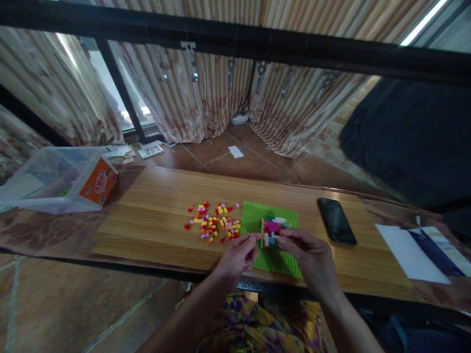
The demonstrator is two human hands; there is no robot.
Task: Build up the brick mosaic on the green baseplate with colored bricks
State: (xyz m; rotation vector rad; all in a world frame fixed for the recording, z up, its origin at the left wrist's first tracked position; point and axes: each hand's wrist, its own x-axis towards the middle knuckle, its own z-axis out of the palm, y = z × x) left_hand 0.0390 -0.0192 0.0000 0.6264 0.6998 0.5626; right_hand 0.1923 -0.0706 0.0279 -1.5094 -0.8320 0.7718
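Intently bent over a wooden tabletop (147,215), working on a small multicoloured brick build (272,227) at the middle of a green baseplate (252,211), whether resting there or held just above impossible to tell from this angle. Held, apparently, at its right side by the right hand (311,252), with thumb and fingertips almost together; met at the left edge by the left hand (239,255), with thumb and forefinger drawn close, anything pinched between them too small to make out. Best done, by judgement, with one side braced while pressing evenly on the other, studs lined up first, force kept gentle. Scattered just left of the baseplate, loose red, orange, yellow and pink bricks (209,228), easily knocked by a careless leftward sweep. Lying to the right, a black phone (337,220), then white papers (401,250); at far left, well apart, a see-through plastic bin (73,208), not in the way
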